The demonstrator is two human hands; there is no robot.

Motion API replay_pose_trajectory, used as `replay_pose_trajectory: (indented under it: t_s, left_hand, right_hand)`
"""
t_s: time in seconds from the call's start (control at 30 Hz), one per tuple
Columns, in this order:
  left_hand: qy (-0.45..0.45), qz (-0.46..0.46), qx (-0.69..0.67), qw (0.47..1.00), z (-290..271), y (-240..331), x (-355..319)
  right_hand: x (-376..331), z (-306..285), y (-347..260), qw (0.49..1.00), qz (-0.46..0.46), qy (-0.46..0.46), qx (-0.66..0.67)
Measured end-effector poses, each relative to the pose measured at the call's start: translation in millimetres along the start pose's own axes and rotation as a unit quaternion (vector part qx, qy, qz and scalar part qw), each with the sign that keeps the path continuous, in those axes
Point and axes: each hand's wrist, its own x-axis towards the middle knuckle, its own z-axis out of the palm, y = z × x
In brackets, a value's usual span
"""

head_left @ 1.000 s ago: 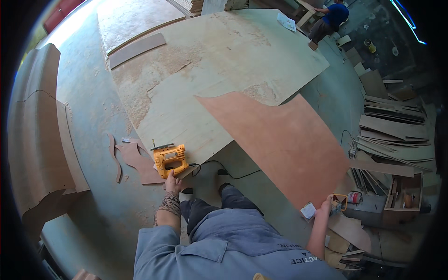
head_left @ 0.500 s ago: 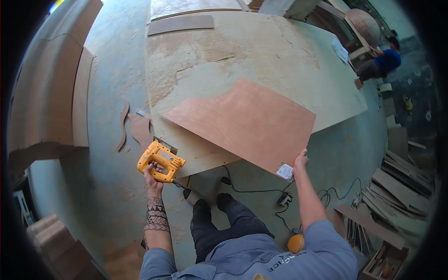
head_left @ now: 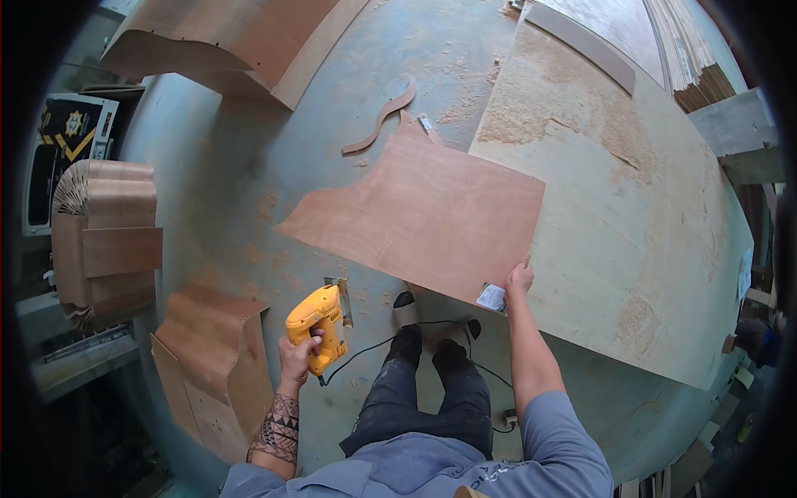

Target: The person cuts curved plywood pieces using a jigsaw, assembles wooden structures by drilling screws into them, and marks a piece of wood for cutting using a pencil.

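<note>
While left hand (head_left: 299, 358) grips yellow jigsaw (head_left: 318, 325), right hand (head_left: 520, 276) pinches reddish plywood sheet (head_left: 427, 214) by its edge. Sheet looks thin, light, floppy; best gripped at edges.

Curved plywood forms (head_left: 104, 241) at nine o'clock and another (head_left: 220, 365) at seven; a bent plywood sheet (head_left: 232, 41) at eleven. A wavy wood offcut (head_left: 380, 120) lies at twelve on the sawdust-strewn floor (head_left: 249, 191). Stacked boards (head_left: 689, 58) at one o'clock.

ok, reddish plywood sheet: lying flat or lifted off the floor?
Lifted, it seems. The right hand grips the near corner of the reddish plywood sheet, which overlaps the pale board. The left hand holds the yellow jigsaw apart.
</note>
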Motion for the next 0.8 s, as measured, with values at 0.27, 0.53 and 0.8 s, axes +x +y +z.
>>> replay_pose_trajectory:
  t_s: [0.27, 0.53, 0.8]
  left_hand:
    - [-0.007, 0.004, 0.209, 0.978, 29.9, -12.0, 1.4]
    - [-0.027, 0.041, 0.251, 0.967, 54.7, -15.4, 14.4]
    - [-0.026, 0.044, 0.291, 0.955, 60.4, -10.0, 15.4]
  right_hand:
    - [-46.6, 26.2, -36.8, 0.948, -0.15, 0.144, -0.24]
    - [-51.6, 71.1, -47.1, 0.908, -0.184, 0.242, -0.287]
    - [-59.1, 69.1, -47.5, 0.899, -0.179, 0.26, -0.305]
